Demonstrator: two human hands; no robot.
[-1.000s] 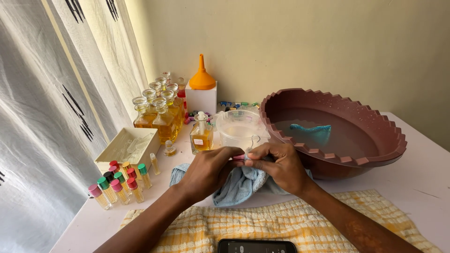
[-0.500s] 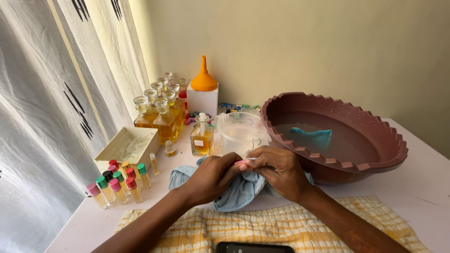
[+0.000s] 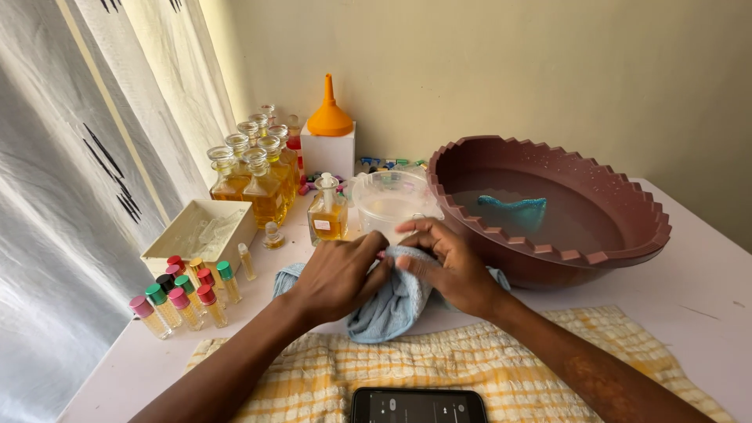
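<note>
Both my hands meet over a light blue cloth (image 3: 392, 309) lying on the white table. My left hand (image 3: 338, 274) pinches a small object with a pink tip, mostly hidden between the fingers. My right hand (image 3: 448, 262) presses a fold of the cloth around that object. Just behind the hands stand a square glass bottle of amber liquid (image 3: 327, 213) and a clear plastic tub (image 3: 392, 202).
A large brown basin (image 3: 627, 235) with water and a teal cloth sits at the right. Several amber glass bottles (image 3: 258, 176), a white box with an orange funnel (image 3: 329, 117), an open white box (image 3: 200, 235) and several small capped vials (image 3: 184, 294) stand left. A yellow checked towel (image 3: 439, 368) and a phone (image 3: 415, 406) lie near me.
The hands have stayed over the blue cloth, shifting slightly as the right hand rubs the cloth on the small object. The view has tilted a little.
</note>
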